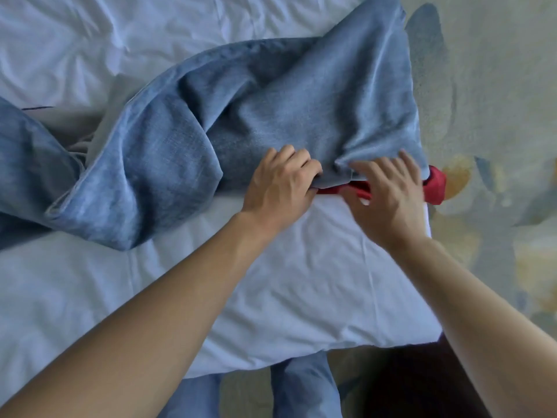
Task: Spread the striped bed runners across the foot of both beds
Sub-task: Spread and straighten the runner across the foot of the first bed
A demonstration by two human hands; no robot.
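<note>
1. Crumpled, the blue bed runner (271, 110) lies across the white bed (286, 282), its red band (434, 184) at the edge.
2. Left hand (280, 185) clutches its hem.
3. Right hand (388, 191) rests flat, fingers extended, on it.

**Rumpled runner fills the bed's far half; near sheet lies flat**

The blue runner (271, 116) lies bunched in high folds across the bed (301, 282), from the left edge to the right corner, barring a low sweep over that band. The left hand (280, 182) and right hand (388, 191) sit close together at its near hem, with only a narrow gap between them, over a red strip (435, 184). The white sheet nearer the person is flat. The carpet (497, 86) lies along the right side.
</note>
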